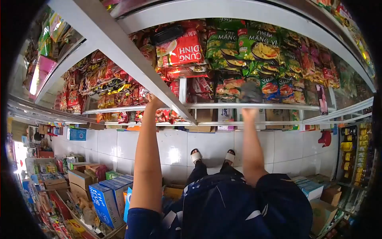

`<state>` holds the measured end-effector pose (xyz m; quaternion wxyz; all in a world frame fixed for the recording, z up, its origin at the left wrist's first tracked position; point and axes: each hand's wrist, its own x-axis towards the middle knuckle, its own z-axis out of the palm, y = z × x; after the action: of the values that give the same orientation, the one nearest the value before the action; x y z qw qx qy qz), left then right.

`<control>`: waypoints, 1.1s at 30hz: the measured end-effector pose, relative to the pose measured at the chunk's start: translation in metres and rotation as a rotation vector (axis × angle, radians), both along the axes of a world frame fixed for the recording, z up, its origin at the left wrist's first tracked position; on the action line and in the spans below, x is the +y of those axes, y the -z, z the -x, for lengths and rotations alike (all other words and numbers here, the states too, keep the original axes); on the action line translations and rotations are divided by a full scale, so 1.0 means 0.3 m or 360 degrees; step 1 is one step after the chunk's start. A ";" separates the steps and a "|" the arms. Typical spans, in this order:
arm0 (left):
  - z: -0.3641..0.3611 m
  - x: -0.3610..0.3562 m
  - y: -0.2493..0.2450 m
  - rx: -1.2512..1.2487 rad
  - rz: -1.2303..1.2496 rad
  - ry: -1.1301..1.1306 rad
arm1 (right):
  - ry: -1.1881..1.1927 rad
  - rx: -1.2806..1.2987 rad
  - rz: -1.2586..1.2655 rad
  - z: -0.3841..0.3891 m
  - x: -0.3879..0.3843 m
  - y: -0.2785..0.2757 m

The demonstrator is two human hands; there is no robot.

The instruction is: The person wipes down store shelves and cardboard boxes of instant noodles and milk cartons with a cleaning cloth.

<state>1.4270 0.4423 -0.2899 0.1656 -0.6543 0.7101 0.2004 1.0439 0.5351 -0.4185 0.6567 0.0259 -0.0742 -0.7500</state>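
My left hand (153, 102) is raised to the white shelf frame (151, 75), by its slanting post; the post hides part of it and its fingers hardly show. My right hand (249, 111) is at the lower shelf rail, blurred, with a dark grey cloth-like bundle (251, 92) at its fingers. Behind that bundle are small noodle packets (230, 87) and blue-green packets (270, 88). Above them lie green packets (260, 47) and a red packet (185, 49). A black object (167, 34) rests on top of the red packet.
Red and yellow packets (115, 93) fill the shelves at the left. Blue and white cartons (104, 203) stand low at the left, with more boxes (312, 187) at the lower right. Yellow bottles (347, 155) line the right side. White floor tiles (171, 143) show around my feet.
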 end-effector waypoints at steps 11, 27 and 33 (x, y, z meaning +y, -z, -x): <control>-0.127 -0.069 0.258 0.0509 0.0436 0.0350 | -0.0124 0.1648 -0.1080 0.236 0.457 -0.027; -0.014 0.107 0.097 0.0233 0.0695 -0.0033 | 0.1044 0.3931 0.0675 -0.154 0.087 -0.447; 0.003 0.148 0.112 0.0083 0.0974 0.0018 | 0.1119 0.4122 -0.1212 0.231 0.172 -0.422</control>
<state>1.4263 0.4866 -0.3236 -0.0563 -0.6645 0.7452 -0.0070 0.9746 0.5868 -0.2918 -0.0103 -0.5230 0.7825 -0.3378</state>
